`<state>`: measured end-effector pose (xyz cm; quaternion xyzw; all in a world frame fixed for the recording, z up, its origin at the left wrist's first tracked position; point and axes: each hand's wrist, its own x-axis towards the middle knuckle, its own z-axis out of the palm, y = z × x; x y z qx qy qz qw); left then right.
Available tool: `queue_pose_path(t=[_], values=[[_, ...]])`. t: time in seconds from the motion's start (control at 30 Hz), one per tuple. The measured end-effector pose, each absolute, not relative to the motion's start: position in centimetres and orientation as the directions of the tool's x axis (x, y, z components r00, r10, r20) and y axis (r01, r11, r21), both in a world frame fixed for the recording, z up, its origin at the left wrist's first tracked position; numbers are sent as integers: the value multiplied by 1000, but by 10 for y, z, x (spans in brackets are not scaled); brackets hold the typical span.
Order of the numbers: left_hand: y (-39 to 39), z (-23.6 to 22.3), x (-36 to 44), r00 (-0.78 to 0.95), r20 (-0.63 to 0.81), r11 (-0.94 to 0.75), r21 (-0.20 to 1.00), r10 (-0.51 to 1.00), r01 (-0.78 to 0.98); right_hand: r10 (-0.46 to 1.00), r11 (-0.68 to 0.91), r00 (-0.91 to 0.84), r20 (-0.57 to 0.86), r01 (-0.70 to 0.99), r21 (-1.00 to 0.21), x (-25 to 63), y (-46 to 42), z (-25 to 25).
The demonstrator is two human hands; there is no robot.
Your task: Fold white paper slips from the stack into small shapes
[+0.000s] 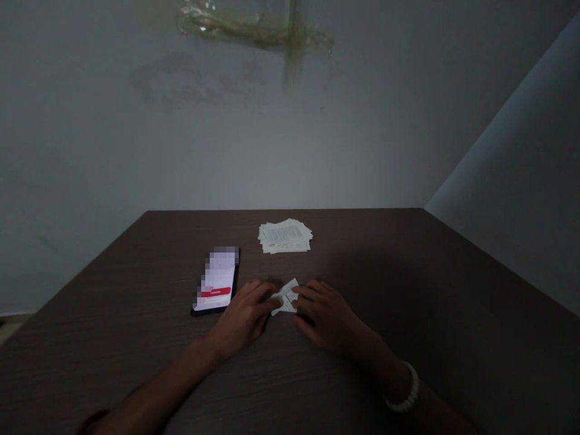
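A small folded sheet of printed paper (pixel 286 298) lies on the dark wooden table (pixel 281 386), between my two hands. My left hand (pixel 251 307) grips its left side, with thumb and index finger closed on the paper. From the right, my right hand (pixel 325 314) holds the other side, its bent fingertips pressed onto the paper. Creased flaps show in the gap between the fingers, and the fingers hide the paper's outer edges. A white beaded bracelet (pixel 410 389) circles my right wrist.
Behind the hands lies a loose pile of printed paper sheets (pixel 285 235). A phone (pixel 216 284) with a lit, partly blurred screen and a red bar rests left of my left hand. Beyond the table's far edge stands a grey wall (pixel 290 151) with stains and shiny tape.
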<state>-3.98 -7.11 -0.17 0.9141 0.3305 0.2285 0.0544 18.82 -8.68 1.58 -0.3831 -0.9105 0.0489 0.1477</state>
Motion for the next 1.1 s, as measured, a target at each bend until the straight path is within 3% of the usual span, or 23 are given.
queue_pose_path(t=[0.57,1.1], values=[[-75,11,-38,680,288,-734,366,674,572,735,678,-637,233,702,-217,189,-84,14],[-73,4,-38,670,362,-762,324,648,561,713,698,-651,259,696,-171,189,-85,13]])
